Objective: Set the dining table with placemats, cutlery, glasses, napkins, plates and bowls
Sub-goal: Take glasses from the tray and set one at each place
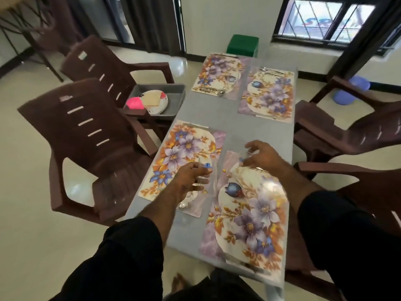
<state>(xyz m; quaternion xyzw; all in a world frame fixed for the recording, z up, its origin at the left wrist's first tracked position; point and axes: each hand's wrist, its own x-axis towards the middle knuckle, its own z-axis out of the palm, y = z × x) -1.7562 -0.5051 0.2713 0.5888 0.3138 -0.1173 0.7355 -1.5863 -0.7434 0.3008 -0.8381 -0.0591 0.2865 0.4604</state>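
Placemats, four floral ones, lie in two pairs along the grey counter: near-left placemat, near-right placemat, far-left placemat, far-right placemat. Brown chairs flank both sides; a grey tub on one holds a plate and pink bowl. Both forearms reach forward, dark sleeves pushed up. Left hand, fingers curled round a clear glass. Right hand, fingers curled, seemingly on a second glass; blurred.
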